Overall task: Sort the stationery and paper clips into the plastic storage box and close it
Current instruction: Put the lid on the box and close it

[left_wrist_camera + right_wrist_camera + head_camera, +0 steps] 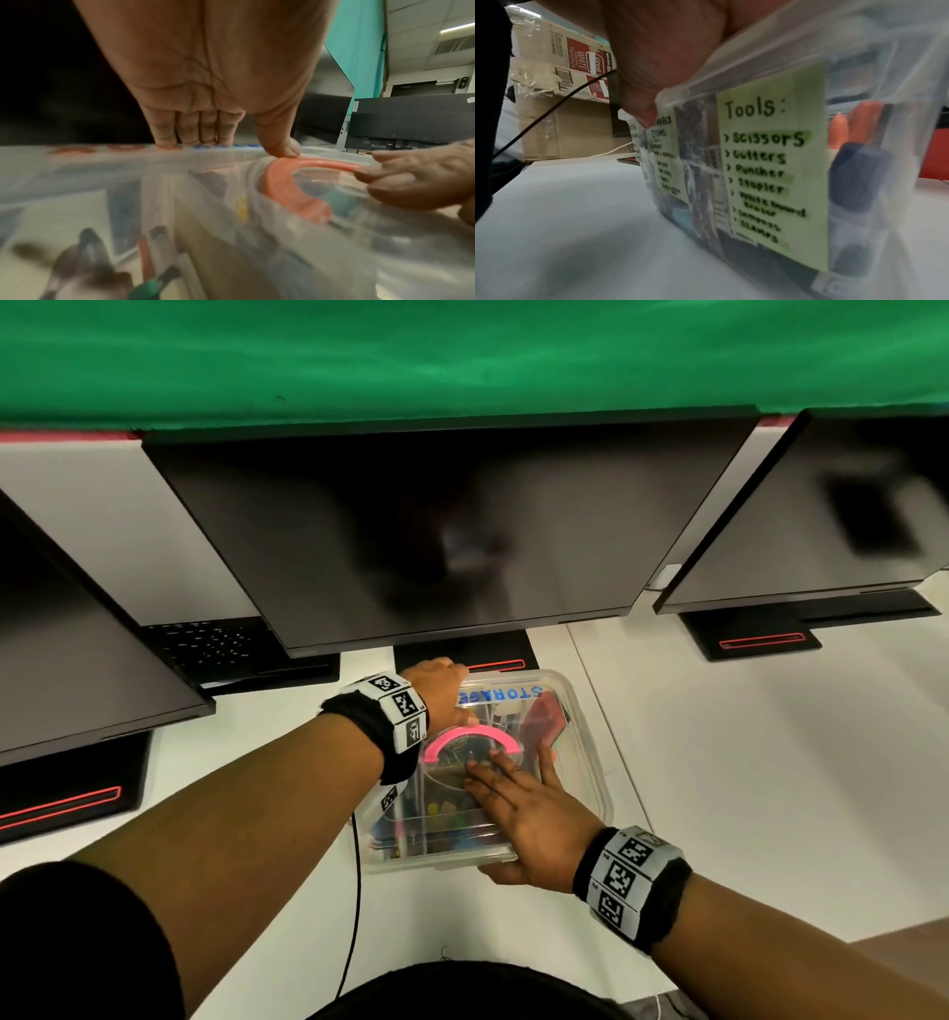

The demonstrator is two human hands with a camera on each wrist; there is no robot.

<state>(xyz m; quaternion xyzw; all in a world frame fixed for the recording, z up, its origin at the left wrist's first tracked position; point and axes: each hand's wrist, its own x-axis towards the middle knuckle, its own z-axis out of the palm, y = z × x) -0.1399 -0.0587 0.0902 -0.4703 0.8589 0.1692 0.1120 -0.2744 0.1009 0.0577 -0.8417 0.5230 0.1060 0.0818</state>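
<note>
A clear plastic storage box [590,773] stands on the white desk with its lid on and a pink handle [472,737] lying flat on top. Pens and other stationery show through the lid. My left hand [436,683] is at the box's far left corner, fingers hooked over the lid's far edge and thumb on the lid beside the pink handle [280,182]. My right hand [524,809] lies flat on the lid with straight fingers, thumb down against the near rim. In the right wrist view a green "Tools" label [770,162] shows on the box wall.
Three dark monitors [436,531] stand close behind the box, their black bases [755,639] on the white desk [744,762]. A black cable [354,891] runs off the near edge left of the box. Cardboard cartons [564,81] are stacked beyond the desk.
</note>
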